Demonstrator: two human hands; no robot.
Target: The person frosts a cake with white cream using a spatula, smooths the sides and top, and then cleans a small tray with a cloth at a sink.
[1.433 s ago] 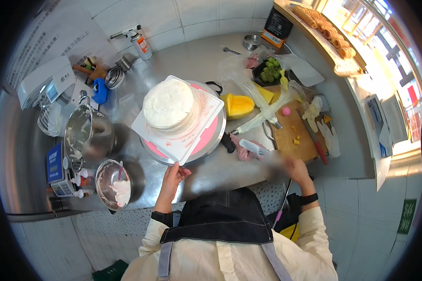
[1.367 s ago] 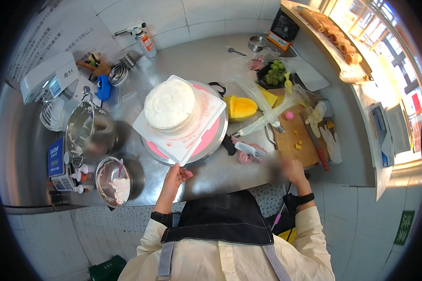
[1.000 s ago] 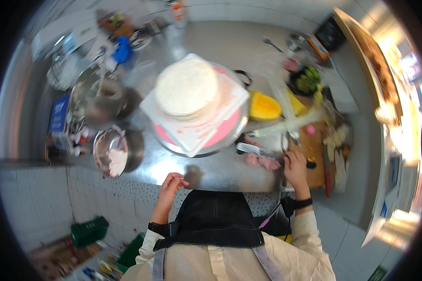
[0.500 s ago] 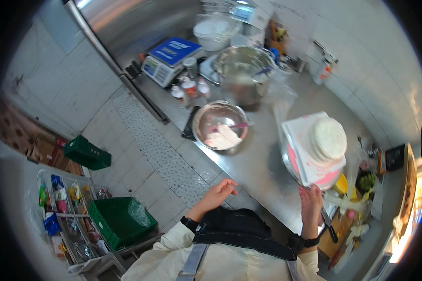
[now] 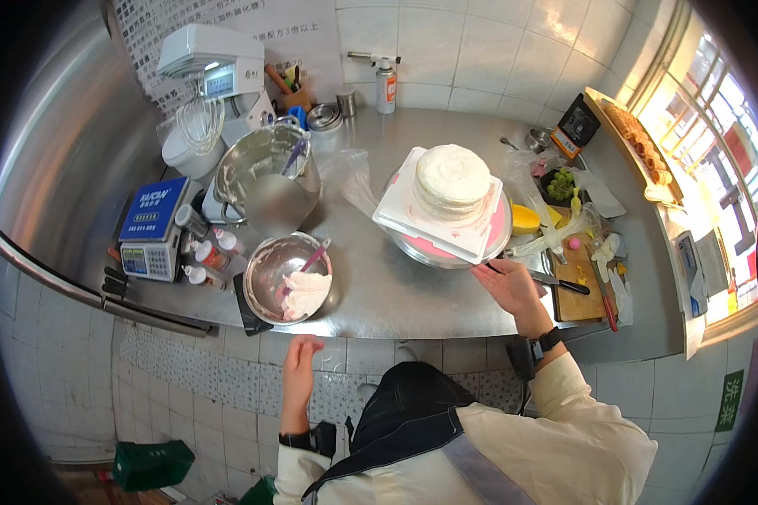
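A white-frosted round cake point(image 5: 453, 178) sits on a white square board point(image 5: 404, 209), which lies over a round turntable point(image 5: 499, 225) with a pink top and metal rim. My right hand point(image 5: 518, 295) is at the turntable's near right rim, fingers stretched out; whether the fingertips touch it I cannot tell. A small dark piece shows beside its thumb. My left hand point(image 5: 299, 370) hangs before the counter edge, empty, its fingers loosely bent. Beyond it stands a steel mixing bowl point(image 5: 265, 269) with pinkish-white cream point(image 5: 306, 295) and a purple-handled spatula point(image 5: 316, 254).
A large steel pot point(image 5: 312, 181), a blue-topped scale point(image 5: 153, 210) and several squeeze bottles point(image 5: 210, 255) crowd the counter's left. On the right lie a black-handled knife point(image 5: 573, 286), a wooden cutting board point(image 5: 577, 307) and green grapes point(image 5: 560, 183). A blowtorch point(image 5: 385, 88) stands by the wall.
My view has swung to the right, bringing the window side into sight. The right hand stays by the turntable, and the left hand remains empty in front of the counter.
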